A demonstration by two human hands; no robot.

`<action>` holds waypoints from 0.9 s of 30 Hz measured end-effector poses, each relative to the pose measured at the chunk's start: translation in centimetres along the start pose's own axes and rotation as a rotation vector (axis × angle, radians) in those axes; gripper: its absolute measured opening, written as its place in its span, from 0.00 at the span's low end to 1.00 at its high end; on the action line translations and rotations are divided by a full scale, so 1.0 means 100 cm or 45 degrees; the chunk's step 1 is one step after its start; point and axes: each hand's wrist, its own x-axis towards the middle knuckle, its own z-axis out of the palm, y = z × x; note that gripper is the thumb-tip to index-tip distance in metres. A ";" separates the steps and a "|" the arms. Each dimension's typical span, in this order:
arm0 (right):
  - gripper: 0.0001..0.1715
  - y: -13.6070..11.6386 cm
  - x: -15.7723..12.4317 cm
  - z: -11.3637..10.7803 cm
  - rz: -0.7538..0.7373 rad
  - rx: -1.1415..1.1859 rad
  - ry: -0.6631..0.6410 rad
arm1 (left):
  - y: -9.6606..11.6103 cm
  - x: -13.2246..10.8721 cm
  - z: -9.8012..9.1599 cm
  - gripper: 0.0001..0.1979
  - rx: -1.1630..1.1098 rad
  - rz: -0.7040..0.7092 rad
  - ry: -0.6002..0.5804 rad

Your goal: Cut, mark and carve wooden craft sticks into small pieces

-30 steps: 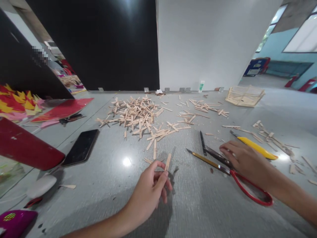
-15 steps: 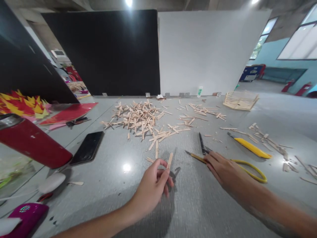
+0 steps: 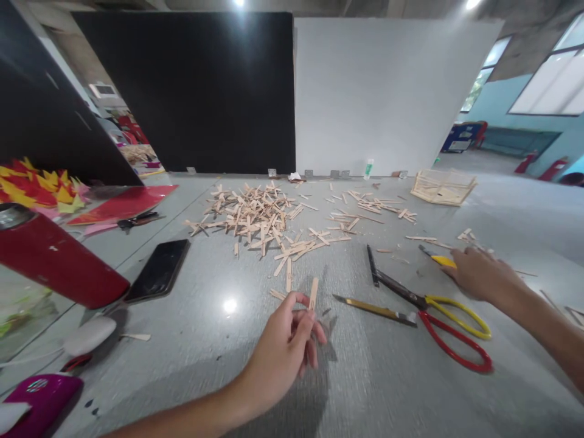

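Observation:
My left hand (image 3: 287,340) pinches a short flat wooden craft stick (image 3: 314,293) upright between thumb and fingers, above the table. Dark marks show near its lower end. At the right, my right hand (image 3: 479,272) is closed over the handle of a yellow-handled knife (image 3: 442,261); the blade end pokes out to the left and the rest is hidden under the hand. Between my hands lie scissors (image 3: 424,304) with one yellow and one red loop, blades apart. A thin brownish craft blade (image 3: 374,309) crosses near them, and a black pen-like stick (image 3: 372,265) lies above.
A heap of craft sticks (image 3: 255,216) spreads across the middle, with loose pieces to its right. A stick-built frame (image 3: 443,187) stands at the back right. To the left are a phone (image 3: 157,271), a red flask (image 3: 59,255) and a purple device (image 3: 43,398). Upright boards (image 3: 392,91) stand behind.
My right hand has moved right, off the scissors and brownish blade, onto the yellow-handled knife. The scissors' red loop now shows. My left hand keeps the stick nearly in place.

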 end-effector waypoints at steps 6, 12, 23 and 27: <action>0.27 -0.036 -0.008 -0.010 0.237 0.150 -0.014 | 0.010 -0.012 0.005 0.16 -0.158 0.101 -0.018; 0.30 -0.159 -0.066 -0.011 0.221 1.069 -0.368 | 0.027 -0.023 0.017 0.19 -0.298 0.086 -0.052; 0.39 -0.183 -0.095 0.010 -0.152 0.964 -0.225 | 0.027 -0.028 0.021 0.15 -0.228 0.110 -0.073; 0.40 -0.181 -0.098 0.011 -0.175 0.910 -0.255 | 0.029 -0.027 0.020 0.12 -0.189 0.104 -0.080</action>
